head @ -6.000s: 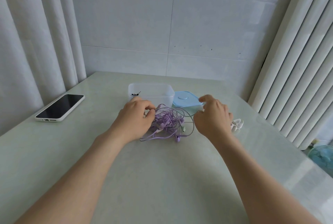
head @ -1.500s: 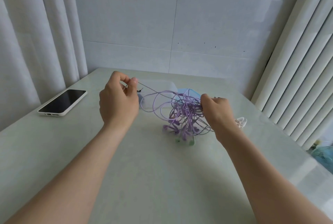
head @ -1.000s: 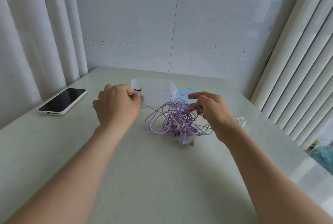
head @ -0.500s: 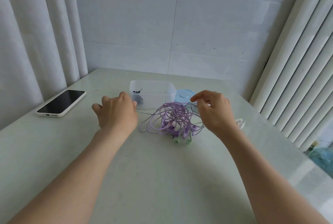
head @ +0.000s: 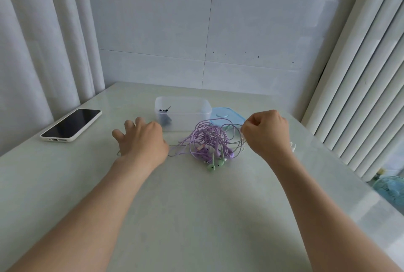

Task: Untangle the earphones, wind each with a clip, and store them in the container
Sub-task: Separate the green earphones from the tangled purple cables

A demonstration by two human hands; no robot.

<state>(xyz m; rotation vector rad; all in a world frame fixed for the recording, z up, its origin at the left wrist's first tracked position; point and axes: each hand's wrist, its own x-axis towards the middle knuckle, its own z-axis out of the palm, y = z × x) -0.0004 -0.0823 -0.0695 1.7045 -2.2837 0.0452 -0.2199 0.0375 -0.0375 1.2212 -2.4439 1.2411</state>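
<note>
The table [head: 196,217] is a pale, glossy slab that fills the near and middle field. It meets a tiled wall at the far edge.

The left hand [head: 143,140] lies palm down on the table, left of centre. Its fingers are spread and nearly straight, gripping nothing. One thin cable strand runs from the tangle toward this hand and shows again at its near-left edge. Whether the palm presses on the strand cannot be told.

The right hand [head: 266,134] is raised just right of the tangle. Its fingers are curled, and thumb and forefinger pinch a cable loop.

The smartphone [head: 72,124] lies screen up at the far left, in a white case.

The container [head: 188,116] is a translucent, open plastic box, far of centre. The black clips [head: 165,118] sit inside it at its left end.

The lid [head: 227,115] is light blue and lies flat, touching the container's right side.

The earphones [head: 209,140] form one purple tangle on the table, between the hands and just near of the container and lid. Two green earbuds [head: 215,165] lie at its near edge.

A small white object [head: 292,146] shows just right of the right wrist; its kind cannot be told.
</note>
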